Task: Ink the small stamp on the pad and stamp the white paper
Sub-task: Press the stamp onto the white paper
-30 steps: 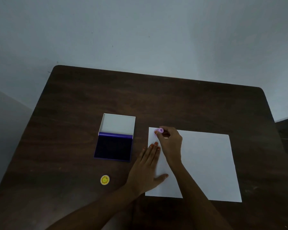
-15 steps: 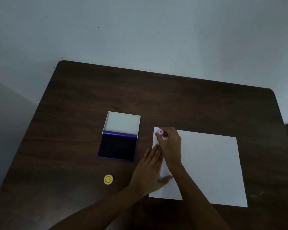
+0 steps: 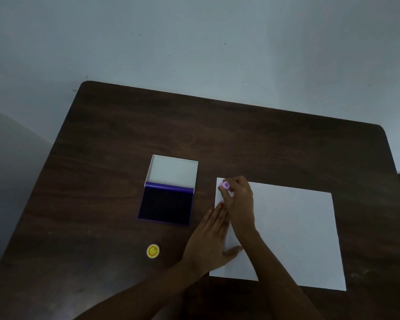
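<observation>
my right hand [image 3: 239, 200] pinches the stamp [image 3: 224, 186], light and stiff, by its sides at the paper's [image 3: 293, 232] ten o'clock corner; left hand [image 3: 209, 241] flat, pinning the flimsy sheet.

1. the place is a plain, dim indoor room; whether it is a home, an office or a study corner cannot be told.
2. a dark brown wood-grain tabletop [image 3: 240, 139] with rounded corners stands against a bare, pale grey-blue wall [image 3: 194, 42] with a few small dark specks on it.
3. at the left a second wall face [image 3: 7, 158] lies in shadow, so the table sits near a corner.
4. what lies on the tabletop is light desk stationery: an open ink pad [image 3: 169, 195] with its white lid folded back, a sheet of white paper [image 3: 293, 232] and a small round yellow disc [image 3: 153, 251].
5. the light is low and even.
</observation>
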A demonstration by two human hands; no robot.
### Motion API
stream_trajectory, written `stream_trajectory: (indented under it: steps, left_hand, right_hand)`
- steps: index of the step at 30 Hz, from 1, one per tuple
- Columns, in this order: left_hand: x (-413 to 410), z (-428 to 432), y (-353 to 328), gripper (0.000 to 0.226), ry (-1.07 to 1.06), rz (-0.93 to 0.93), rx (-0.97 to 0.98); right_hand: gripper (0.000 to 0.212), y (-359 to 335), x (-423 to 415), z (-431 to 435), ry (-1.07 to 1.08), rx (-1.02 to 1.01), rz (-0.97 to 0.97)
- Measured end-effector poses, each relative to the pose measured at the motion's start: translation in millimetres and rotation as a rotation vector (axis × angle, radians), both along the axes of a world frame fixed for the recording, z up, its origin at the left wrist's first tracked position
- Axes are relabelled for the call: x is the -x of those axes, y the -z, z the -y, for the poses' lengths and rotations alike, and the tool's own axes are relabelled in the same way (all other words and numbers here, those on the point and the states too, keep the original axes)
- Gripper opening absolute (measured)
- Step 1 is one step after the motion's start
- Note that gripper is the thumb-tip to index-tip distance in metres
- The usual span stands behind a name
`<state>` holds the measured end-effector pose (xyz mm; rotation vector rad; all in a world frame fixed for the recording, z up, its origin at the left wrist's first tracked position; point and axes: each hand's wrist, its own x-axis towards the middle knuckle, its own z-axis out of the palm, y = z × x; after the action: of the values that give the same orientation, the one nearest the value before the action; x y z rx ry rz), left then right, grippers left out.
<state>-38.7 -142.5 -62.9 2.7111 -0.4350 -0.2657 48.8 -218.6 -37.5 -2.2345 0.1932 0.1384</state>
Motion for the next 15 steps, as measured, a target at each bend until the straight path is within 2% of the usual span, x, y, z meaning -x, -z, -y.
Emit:
stream_trajectory:
  steps: [6,11,15]
  left_hand:
    - [0.5,1.3,1.1,0.078,-0.006,0.095,0.003]
    - [0.8,2.1,-1.1,0.078,-0.034,0.047,-0.002]
    - [2.0,1.7,2.3,0.077,-0.029,0.088,0.043]
  right_hand:
    - [0.023,-4.4,2.5,-2.1,-0.015,0.015,0.033]
    - [0.025,-5.7,4.0,-2.1,-0.017,0.001,0.020]
    - [0.026,-5.3,2.8,-3.2,-0.018,0.011,0.009]
